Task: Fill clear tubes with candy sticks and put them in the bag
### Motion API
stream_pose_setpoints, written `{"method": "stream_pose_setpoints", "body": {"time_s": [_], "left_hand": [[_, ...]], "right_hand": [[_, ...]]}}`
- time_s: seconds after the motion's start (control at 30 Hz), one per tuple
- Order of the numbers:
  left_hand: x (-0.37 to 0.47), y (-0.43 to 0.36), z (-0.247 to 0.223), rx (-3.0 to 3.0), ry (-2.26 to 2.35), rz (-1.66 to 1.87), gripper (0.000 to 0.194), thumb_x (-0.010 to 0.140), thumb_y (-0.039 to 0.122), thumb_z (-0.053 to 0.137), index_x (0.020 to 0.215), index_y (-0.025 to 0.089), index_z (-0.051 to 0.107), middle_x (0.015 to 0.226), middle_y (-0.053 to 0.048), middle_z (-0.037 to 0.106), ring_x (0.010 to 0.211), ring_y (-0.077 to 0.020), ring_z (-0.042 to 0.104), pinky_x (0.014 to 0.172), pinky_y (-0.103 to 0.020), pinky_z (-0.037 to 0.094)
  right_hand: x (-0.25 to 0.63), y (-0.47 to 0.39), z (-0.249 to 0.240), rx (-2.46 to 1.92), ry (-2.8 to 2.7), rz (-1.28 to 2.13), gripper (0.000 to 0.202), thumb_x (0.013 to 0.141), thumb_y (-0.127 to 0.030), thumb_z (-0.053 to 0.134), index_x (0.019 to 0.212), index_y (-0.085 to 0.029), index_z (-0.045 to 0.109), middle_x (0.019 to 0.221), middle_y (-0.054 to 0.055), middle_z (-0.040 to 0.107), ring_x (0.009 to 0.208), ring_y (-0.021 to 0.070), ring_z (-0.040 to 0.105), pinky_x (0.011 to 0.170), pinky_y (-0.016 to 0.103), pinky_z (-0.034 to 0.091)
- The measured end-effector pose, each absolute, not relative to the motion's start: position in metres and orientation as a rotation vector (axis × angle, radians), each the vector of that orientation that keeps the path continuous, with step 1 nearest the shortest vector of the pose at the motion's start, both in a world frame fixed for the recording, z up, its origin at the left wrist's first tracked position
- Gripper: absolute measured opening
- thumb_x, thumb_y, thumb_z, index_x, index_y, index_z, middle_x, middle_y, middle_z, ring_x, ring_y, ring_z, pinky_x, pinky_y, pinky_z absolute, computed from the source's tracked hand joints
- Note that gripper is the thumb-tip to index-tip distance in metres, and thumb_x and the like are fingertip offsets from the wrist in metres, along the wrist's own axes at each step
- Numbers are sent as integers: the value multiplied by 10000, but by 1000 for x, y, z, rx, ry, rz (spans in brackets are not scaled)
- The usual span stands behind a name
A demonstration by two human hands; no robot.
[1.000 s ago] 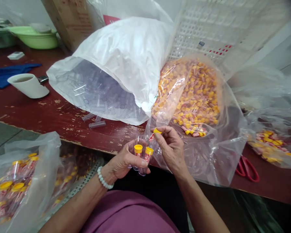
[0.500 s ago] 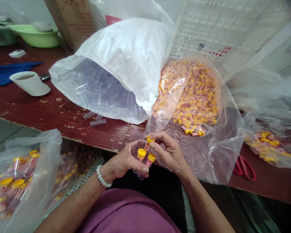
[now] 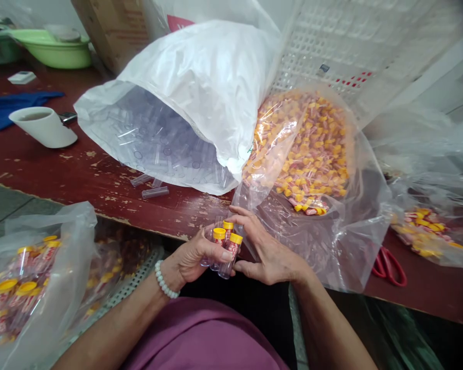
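My left hand (image 3: pixel 195 253) is closed around a small bunch of clear plastic tubes (image 3: pixel 229 257). Three of them show yellow caps and red-and-white printed inserts, and they stand roughly upright. Just right of the bunch is my right hand (image 3: pixel 269 253), thumb and fingers apart. Its fingertips reach behind the tubes, and whether they touch is hard to see. Beyond both hands, a large white sack (image 3: pixel 200 77) lies with its mouth open, full of clear tubes without caps. Next to it, a clear plastic bag (image 3: pixel 364 216) holds many yellow-capped pieces with red-and-white inserts.
Loose clear tubes (image 3: pixel 155 192) lie before the sack on the worn red table (image 3: pixel 111 198). A white cup (image 3: pixel 42 128) stands at left, red scissors (image 3: pixel 393 267) at right. Below left, a bag (image 3: pixel 75 241) holds capped tubes. A white crate (image 3: pixel 347 46) leans behind.
My right hand has let go of a yellow cap and spread its fingers beside the bunch. The tubes are now more upright in my left hand. The view has shifted slightly.
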State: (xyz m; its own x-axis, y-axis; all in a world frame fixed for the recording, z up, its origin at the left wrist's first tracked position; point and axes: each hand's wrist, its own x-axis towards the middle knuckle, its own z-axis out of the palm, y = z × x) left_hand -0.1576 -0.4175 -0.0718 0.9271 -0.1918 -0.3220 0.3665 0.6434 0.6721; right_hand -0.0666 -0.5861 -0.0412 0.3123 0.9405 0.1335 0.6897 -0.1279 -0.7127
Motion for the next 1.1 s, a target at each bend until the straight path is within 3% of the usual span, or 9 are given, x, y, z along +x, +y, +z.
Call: {"method": "stream_pose_setpoints", "body": {"time_s": [0.1, 0.17, 0.33, 0.47, 0.6, 0.73, 0.8, 0.93, 1.1], "left_hand": [[-156, -419, -73, 795, 253, -279, 322, 518, 50, 708, 829, 120, 670, 731, -27, 652, 637, -128, 607, 648, -248, 532], [-155, -421, -72, 755, 257, -263, 342, 518, 38, 696, 848, 125, 675, 768, -32, 663, 683, -136, 613, 692, -254, 521], [-154, -428, -66, 668, 303, -299, 339, 513, 29, 692, 833, 139, 670, 729, -14, 660, 654, -129, 608, 665, -254, 506], [-153, -430, -66, 637, 346, -297, 344, 484, 11, 695, 803, 137, 670, 725, -6, 658, 632, -119, 603, 630, -239, 500], [-151, -428, -71, 651, 384, -265, 294, 489, 35, 702, 764, 134, 669, 698, -1, 649, 602, -124, 601, 603, -250, 505], [-150, -423, -72, 732, 362, -196, 330, 527, 47, 694, 843, 138, 678, 752, -11, 664, 637, -141, 615, 661, -296, 524], [-149, -420, -72, 749, 351, -169, 346, 528, 42, 695, 861, 138, 676, 746, -10, 661, 653, -138, 613, 671, -284, 519], [-147, -418, -74, 743, 363, -176, 321, 503, 21, 694, 803, 128, 661, 685, 2, 643, 621, -120, 603, 626, -238, 502], [-145, -419, -77, 774, 363, -224, 328, 540, 68, 716, 853, 140, 647, 712, -7, 668, 575, -154, 633, 598, -301, 537]], "right_hand": [[-70, -583, -47, -1935, -1430, 489, 1034, 576, -389, 792, 1389, -185, 185, 1469, 179, 221, 1376, 297, 229, 1084, 463, 296], [-75, -577, -53, -1986, -1378, 371, 1052, 536, -434, 804, 1368, -177, 214, 1465, 187, 232, 1357, 311, 262, 1055, 471, 327], [-84, -562, -73, -2018, -1246, -76, 570, 643, -242, 659, 1157, -197, 416, 1332, 147, 455, 1217, 279, 445, 967, 441, 380], [-82, -556, -83, -1949, -1193, -160, 532, 580, -254, 668, 1064, -201, 455, 1158, 117, 573, 1058, 262, 546, 886, 405, 433], [-80, -561, -80, -1996, -1233, -38, 602, 630, -264, 677, 1175, -203, 430, 1241, 123, 527, 1126, 258, 517, 928, 408, 433], [-85, -572, -70, -2014, -1270, 55, 965, 609, -385, 767, 1383, -179, 229, 1447, 165, 283, 1330, 290, 308, 1047, 450, 349], [-89, -575, -69, -2010, -1253, -12, 947, 612, -406, 775, 1370, -182, 254, 1391, 161, 342, 1294, 285, 343, 1034, 449, 362], [-95, -567, -74, -1980, -1235, -259, 683, 649, -339, 737, 1229, -200, 405, 1144, 112, 518, 1054, 252, 499, 901, 414, 441], [-90, -563, -71, -1968, -1216, -155, 717, 580, -371, 778, 1188, -216, 432, 1089, 88, 539, 1001, 241, 510, 858, 383, 453]]}}
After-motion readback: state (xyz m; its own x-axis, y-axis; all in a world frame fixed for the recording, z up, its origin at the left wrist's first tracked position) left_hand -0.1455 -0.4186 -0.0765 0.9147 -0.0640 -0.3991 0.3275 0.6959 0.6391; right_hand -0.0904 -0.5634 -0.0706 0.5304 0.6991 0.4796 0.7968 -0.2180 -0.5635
